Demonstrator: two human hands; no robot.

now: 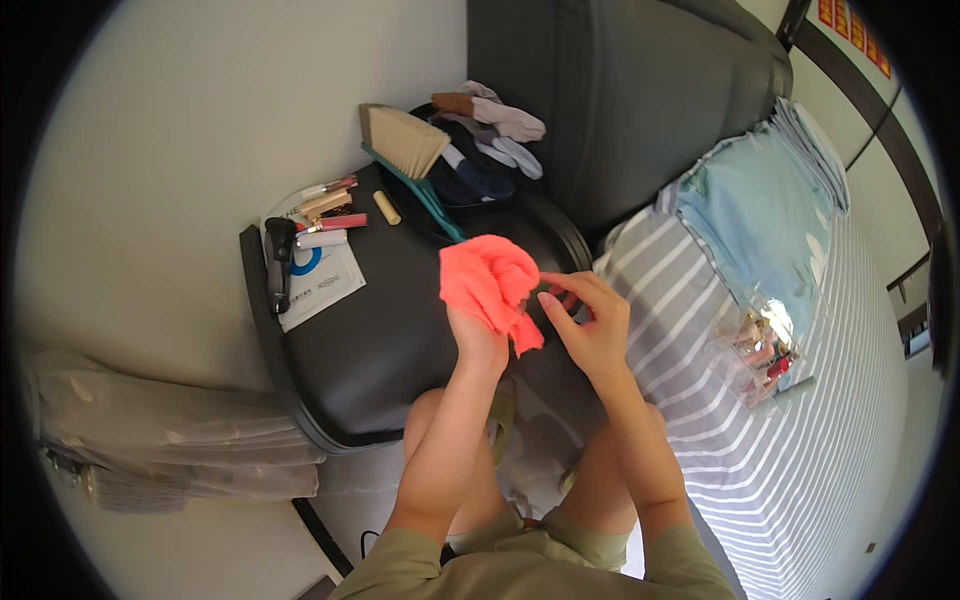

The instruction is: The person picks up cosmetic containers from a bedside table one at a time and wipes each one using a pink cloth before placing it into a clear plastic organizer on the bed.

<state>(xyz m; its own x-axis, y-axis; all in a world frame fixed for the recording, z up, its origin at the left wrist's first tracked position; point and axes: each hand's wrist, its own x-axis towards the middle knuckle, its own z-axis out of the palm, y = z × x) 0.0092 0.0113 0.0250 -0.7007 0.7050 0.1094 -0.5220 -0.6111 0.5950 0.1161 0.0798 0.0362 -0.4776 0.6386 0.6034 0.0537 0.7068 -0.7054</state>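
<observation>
A bright coral-pink cloth (487, 281) is bunched over my left hand (480, 330), covering most of its fingers; it hangs down beside the wrist. My right hand (589, 315) is just to the right of the cloth, thumb and fingers apart, with a fingertip close to the cloth's edge. Both are above the front right part of a dark bedside table (360, 360). On its left part lie a white printed packet (322, 289), a black tube-like item (280, 262), several lip cosmetics (341, 222) and a cream-coloured small tube (386, 208).
Socks (510, 120) and a teal-edged item with beige folds (405, 142) are heaped at the table's back. To the right, a striped bed (697, 300) holds a blue pillow (757, 202) and a clear cosmetics organizer (757, 360). A sheer curtain (187, 435) hangs at left.
</observation>
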